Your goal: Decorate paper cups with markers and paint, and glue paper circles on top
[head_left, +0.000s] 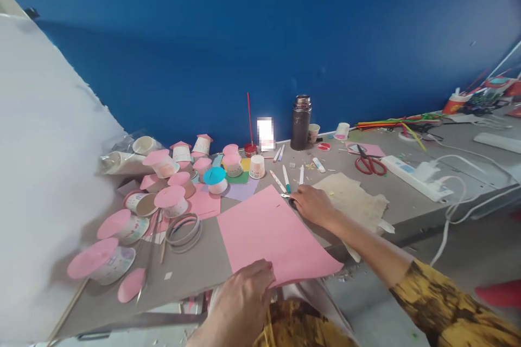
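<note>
the fingers of my right hand (313, 206) are curled round a small dark-handled metal tool (285, 196), just by the far corner of the pink sheet (268, 233). those of my left hand (243, 298) lie together on its near edge; i can't tell whether my thumb pinches below. the sheet overhangs the desk (195, 268), so leaning in could crease it; a careless sweep could roll the loose pens (287, 179) beyond.
</note>
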Action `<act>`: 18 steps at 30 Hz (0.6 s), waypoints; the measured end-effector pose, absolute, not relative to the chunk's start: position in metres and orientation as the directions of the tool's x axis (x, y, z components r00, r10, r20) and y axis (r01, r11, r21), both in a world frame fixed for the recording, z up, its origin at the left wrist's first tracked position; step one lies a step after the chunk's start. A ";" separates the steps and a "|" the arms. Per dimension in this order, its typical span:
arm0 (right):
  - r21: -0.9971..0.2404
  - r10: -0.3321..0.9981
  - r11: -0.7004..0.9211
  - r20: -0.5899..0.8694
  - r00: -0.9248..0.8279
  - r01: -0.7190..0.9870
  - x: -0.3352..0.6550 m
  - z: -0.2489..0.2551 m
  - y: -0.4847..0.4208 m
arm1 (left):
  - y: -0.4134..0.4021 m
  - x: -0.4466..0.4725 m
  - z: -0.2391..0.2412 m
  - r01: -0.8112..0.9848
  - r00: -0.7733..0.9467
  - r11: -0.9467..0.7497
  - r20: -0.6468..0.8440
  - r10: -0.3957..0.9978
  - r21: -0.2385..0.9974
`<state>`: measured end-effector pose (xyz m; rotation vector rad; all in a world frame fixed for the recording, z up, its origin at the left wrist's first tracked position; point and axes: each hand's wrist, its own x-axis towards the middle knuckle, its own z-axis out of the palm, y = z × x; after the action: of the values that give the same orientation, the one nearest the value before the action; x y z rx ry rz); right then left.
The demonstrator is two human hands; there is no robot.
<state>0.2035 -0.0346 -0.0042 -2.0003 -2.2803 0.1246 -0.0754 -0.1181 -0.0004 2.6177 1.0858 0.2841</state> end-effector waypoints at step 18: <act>-0.335 0.837 0.547 0.202 -0.509 0.767 0.248 -0.005 -0.094 | -0.078 -0.034 0.031 0.626 0.713 -0.567 -0.098 0.694 0.535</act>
<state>0.2476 -0.0939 -0.0046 -1.3193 -2.4480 0.2887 -0.0342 -0.0782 0.0314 2.3713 1.0032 0.1652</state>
